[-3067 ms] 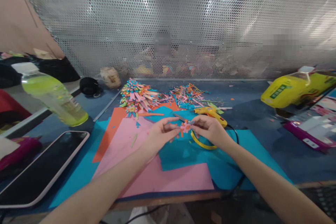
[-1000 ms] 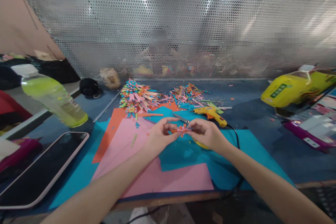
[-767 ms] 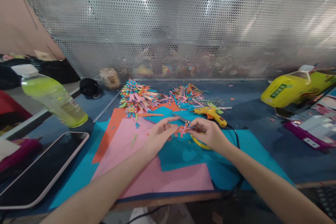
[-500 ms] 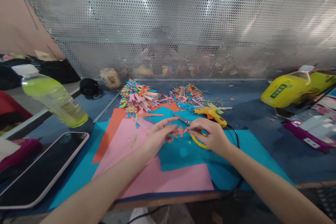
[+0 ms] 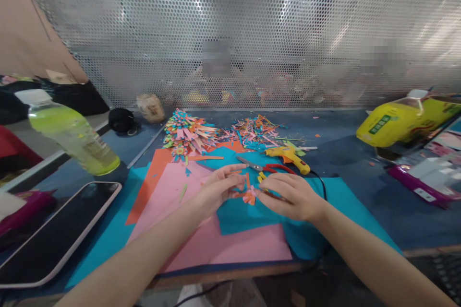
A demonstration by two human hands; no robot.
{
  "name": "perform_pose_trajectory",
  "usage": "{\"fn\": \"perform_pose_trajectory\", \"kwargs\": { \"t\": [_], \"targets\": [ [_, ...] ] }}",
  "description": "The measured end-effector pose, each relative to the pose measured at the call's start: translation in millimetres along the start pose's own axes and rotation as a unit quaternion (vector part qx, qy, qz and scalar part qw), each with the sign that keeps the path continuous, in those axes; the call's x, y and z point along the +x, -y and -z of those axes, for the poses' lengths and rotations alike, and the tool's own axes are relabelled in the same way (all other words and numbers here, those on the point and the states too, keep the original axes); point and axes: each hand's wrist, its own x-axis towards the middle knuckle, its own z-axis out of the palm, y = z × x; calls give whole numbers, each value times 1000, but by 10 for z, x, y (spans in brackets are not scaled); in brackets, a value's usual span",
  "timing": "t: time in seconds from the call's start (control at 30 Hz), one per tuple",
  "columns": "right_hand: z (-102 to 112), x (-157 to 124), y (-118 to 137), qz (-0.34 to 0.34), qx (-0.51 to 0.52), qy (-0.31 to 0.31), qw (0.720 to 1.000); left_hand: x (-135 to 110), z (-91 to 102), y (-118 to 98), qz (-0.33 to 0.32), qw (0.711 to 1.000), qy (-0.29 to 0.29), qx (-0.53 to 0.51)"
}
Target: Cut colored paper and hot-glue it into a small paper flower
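A small pink and orange paper flower (image 5: pixel 249 195) sits between my two hands, low over the blue paper sheet (image 5: pixel 252 211). My left hand (image 5: pixel 218 189) touches it from the left with thumb and fingertips pinched on its orange petals. From the right, my right hand (image 5: pixel 288 195) pinches the flower with curled fingers. Scissors (image 5: pixel 264 169) with red and yellow handles lie just behind my hands, and a yellow glue gun (image 5: pixel 290 156) lies behind them.
Pink (image 5: pixel 230 244) and orange (image 5: pixel 151 184) paper sheets lie under my arms. Finished paper flowers (image 5: pixel 187 134) and cut scraps (image 5: pixel 254 130) are heaped at the back. A green bottle (image 5: pixel 70 132) and a tablet (image 5: pixel 54 232) are at left, a yellow bag (image 5: pixel 399 124) at right. A perforated metal screen (image 5: pixel 252 33) closes the back.
Both hands have come down and slightly toward me with the flower, close to the blue sheet. The scissors behind them now show in full.
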Motion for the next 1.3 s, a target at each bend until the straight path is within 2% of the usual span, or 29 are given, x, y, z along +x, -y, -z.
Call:
{"fn": "perform_pose_trajectory", "kwargs": {
  "t": [0.1, 0.17, 0.27, 0.33, 0.47, 0.53, 0.6, 0.67, 0.77, 0.83, 0.9, 0.97, 1.0, 1.07, 1.17, 1.23, 1.3],
  "targets": [
    [11, 15, 28, -39, 44, 10, 998, 5, 7, -2, -20, 1000, -10, -8],
    [5, -7, 19, -38, 49, 22, 998, 8, 8, -4, -30, 999, -21, -8],
    [-20, -73, -24, -51, 69, 34, 996, 13, 14, 3, -41, 997, -24, 53],
    [-43, -109, -51, -68, 102, 27, 992, 13, 22, 15, -44, 992, 3, 114],
    [-76, -101, -52, -177, 185, -7, 967, -8, 23, 20, -64, 972, 84, 210],
    [-81, -73, -34, -237, 223, 4, 946, -26, 5, 3, -70, 967, 92, 227],
    [-79, -53, -22, -262, 245, 29, 933, -38, -18, -19, -68, 969, 79, 222],
    [-74, -52, -25, -252, 250, 52, 934, -40, -33, -30, -60, 972, 67, 217],
    [-62, -81, -64, -149, 231, 57, 960, -24, -19, -10, -38, 974, 69, 212],
    [-56, -105, -112, -99, 218, 33, 970, 1, 12, 22, -44, 979, 56, 192],
    [-58, -125, -178, -109, 198, 10, 974, 35, 54, 52, -78, 983, 16, 168],
    [-73, -149, -265, -176, 143, 8, 974, 71, 99, 68, -110, 982, -44, 148],
    [-86, -164, -314, -228, 96, 13, 969, 86, 121, 68, -117, 980, -78, 139],
    [-121, -203, -413, -334, 0, 62, 941, 104, 155, 55, -119, 975, -140, 127],
    [-177, -259, -522, -452, -105, 175, 868, 102, 173, 17, -130, 963, -181, 152],
    [-201, -276, -555, -494, -118, 241, 827, 92, 165, -6, -143, 956, -186, 178],
    [-208, -277, -570, -513, -127, 272, 804, 87, 154, -19, -149, 953, -189, 185]
  ]
}}
